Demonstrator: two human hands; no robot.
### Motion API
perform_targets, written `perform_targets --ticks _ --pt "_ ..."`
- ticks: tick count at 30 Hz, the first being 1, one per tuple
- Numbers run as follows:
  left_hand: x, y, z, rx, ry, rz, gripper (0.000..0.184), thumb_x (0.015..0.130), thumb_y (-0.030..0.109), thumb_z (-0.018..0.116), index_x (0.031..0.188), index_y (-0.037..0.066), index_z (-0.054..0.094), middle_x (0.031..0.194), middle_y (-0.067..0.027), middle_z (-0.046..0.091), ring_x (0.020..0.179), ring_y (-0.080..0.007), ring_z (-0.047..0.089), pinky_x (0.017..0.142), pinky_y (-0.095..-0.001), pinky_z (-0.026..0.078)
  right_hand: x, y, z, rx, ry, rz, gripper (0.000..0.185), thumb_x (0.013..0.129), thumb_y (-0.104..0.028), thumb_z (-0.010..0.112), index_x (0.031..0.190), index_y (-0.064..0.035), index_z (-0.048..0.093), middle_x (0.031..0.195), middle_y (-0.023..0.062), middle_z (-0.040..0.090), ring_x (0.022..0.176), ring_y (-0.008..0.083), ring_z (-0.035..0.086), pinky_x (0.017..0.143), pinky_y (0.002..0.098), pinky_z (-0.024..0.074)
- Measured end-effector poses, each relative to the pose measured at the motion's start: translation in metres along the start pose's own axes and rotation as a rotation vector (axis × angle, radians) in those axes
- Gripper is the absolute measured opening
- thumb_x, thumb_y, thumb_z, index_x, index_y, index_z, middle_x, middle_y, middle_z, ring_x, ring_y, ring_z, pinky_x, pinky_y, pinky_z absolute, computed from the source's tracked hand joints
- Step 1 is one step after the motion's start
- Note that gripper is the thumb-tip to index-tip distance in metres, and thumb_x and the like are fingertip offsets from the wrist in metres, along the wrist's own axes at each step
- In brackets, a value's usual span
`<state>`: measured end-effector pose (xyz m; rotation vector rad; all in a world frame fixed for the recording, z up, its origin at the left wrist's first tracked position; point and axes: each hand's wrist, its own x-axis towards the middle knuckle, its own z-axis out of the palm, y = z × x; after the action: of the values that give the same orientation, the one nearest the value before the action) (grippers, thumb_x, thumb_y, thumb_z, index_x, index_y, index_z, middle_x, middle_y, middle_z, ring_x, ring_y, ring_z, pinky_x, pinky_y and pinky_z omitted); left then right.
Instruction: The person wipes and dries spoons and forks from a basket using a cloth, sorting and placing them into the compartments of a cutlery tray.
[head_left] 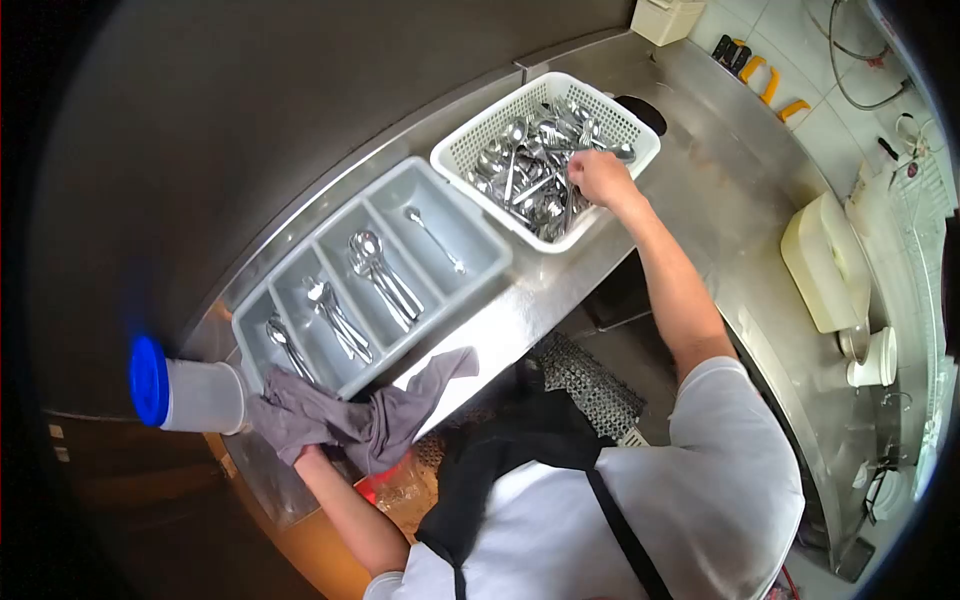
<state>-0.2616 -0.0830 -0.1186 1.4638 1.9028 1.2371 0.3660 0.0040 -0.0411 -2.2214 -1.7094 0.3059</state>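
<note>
My right hand point(598, 178) reaches into a white perforated plastic basket point(455, 150) heaped with loose metal spoons and forks point(540, 150). Its fingers are curled closed at the pile, and what they hold, if anything, is hidden. A grey-purple cloth point(375, 420) drapes over my left hand point(308, 458), which grips it at the near left corner of a grey cutlery tray point(490, 262). The tray has several compartments. In the rightmost lies one long thin spoon point(435, 240); others hold spoons and forks point(375, 270), more cutlery point(335, 320) and a small group at the left point(287, 345).
A translucent tub with a blue lid point(150, 382) lies left of the tray. The steel counter point(500, 330) bends round to the right, carrying a cream plastic container point(825, 262) and a white tub point(875, 358). Knives with black and yellow handles point(745, 60) are at the back wall.
</note>
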Motion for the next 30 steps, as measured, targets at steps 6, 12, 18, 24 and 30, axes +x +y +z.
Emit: perform_targets --ticks 6,12,18,24,30 --pt "-0.017 0.049 0.017 -0.103 0.137 0.060 0.025 0.088 0.020 0.060 0.092 0.000 0.045 0.095 -0.0135 0.056 0.088 -0.0216 0.054 0.072 -0.0338 0.049 0.048 -0.001 0.056 0.037 -0.168 -0.191 0.031 0.084 -0.033 0.064 0.089 -0.0034 0.071 0.091 0.0201 0.068 0.088 0.0367 0.065 0.082 0.0424 0.0502" --pt "-0.026 0.088 0.019 0.398 0.288 0.096 0.038 0.089 0.033 0.057 0.088 -0.004 0.050 0.089 -0.0214 0.057 0.083 -0.0341 0.055 0.074 -0.0414 0.045 0.071 -0.031 0.062 -0.061 -0.190 -0.177 0.027 0.081 -0.023 0.063 0.083 0.0030 0.069 0.088 0.0249 0.066 0.085 0.0381 0.066 0.080 0.0438 0.0528" --pt "-0.020 0.086 0.028 0.291 0.268 -0.011 0.030 0.087 0.027 0.059 0.088 -0.001 0.048 0.083 -0.0138 0.054 0.078 -0.0253 0.051 0.067 -0.0372 0.043 0.096 -0.052 0.095 -0.019 -0.175 -0.101 0.024 0.084 -0.016 0.057 0.093 0.0028 0.068 0.096 0.0237 0.067 0.094 0.0382 0.065 0.082 0.0438 0.0526" --pt "-0.015 0.064 0.014 0.610 0.148 0.133 0.027 0.088 0.026 0.057 0.085 0.000 0.048 0.080 -0.0137 0.056 0.075 -0.0269 0.052 0.066 -0.0367 0.042 0.095 -0.061 0.100 0.172 0.027 0.070 0.025 0.088 -0.006 0.043 0.100 0.0061 0.062 0.100 0.0285 0.064 0.096 0.0452 0.062 0.082 0.0448 0.0527" --pt "-0.014 0.048 0.011 0.466 0.165 0.095 0.035 0.086 0.031 0.058 0.086 -0.003 0.048 0.082 -0.0165 0.054 0.076 -0.0282 0.050 0.069 -0.0391 0.042 0.084 -0.064 0.069 0.292 -0.088 -0.105 0.026 0.098 -0.018 0.027 0.105 0.0041 0.039 0.096 0.0345 0.060 0.091 0.0486 0.060 0.084 0.0529 0.0453"
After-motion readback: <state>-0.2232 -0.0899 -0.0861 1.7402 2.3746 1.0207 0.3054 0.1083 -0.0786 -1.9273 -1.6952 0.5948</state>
